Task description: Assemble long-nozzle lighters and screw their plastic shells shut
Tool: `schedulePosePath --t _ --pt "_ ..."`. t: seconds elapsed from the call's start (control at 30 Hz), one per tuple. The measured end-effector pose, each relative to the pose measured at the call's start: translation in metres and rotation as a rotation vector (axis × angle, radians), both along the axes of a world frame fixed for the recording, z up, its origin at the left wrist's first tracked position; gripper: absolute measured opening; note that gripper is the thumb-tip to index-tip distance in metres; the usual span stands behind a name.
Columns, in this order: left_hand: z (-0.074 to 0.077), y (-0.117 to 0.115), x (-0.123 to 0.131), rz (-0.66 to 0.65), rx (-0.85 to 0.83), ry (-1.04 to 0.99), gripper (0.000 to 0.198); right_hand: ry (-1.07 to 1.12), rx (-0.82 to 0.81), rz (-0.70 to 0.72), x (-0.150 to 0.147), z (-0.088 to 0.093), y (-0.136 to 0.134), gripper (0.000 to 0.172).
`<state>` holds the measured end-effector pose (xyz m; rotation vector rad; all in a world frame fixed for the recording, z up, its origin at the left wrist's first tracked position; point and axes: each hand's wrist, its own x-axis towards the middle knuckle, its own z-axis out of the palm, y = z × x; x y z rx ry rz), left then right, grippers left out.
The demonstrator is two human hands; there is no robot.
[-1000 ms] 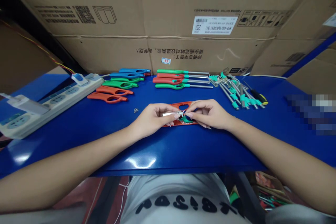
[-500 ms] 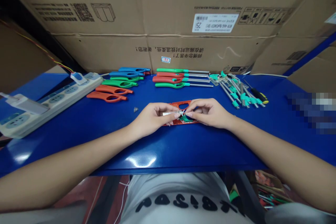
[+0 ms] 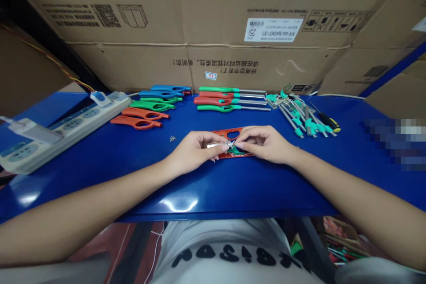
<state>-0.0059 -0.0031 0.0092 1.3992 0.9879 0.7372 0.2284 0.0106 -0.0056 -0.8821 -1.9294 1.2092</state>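
Note:
Close together over the middle of the blue table, my left hand (image 3: 196,151) pinches a clear, silvery piece (image 3: 216,144) with a white end, which looks like a lighter's gas tank. At that white end, my right hand (image 3: 262,142) has thumb and forefinger closed; whatever lies between the fingertips is too small to make out. Beneath both hands lies an open orange lighter casing (image 3: 232,133), partly covered by them. A green trigger part (image 3: 237,151) and a thin pale tube or wire show inside the casing.
Orange, green and blue casings (image 3: 140,123) lie at left behind a small screw pile (image 3: 172,139). Assembled lighters (image 3: 219,102) are at centre back. Metal tubes with green parts (image 3: 299,115) and a screwdriver (image 3: 329,122) lie right. A power strip (image 3: 76,122) stands left; cardboard (image 3: 149,66) rises behind.
Both hands stay in nearly the same place, with only slight finger movement at the white end of the clear piece. The whole view has shifted very slightly.

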Motion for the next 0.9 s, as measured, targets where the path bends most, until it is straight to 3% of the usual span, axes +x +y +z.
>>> schedulePosePath --t 0.9 --pt "0.0006 -0.0029 0.0044 0.026 0.005 0.047 0.017 -0.064 0.006 0.007 -0.0006 0.0014 -0.0021 0.023"
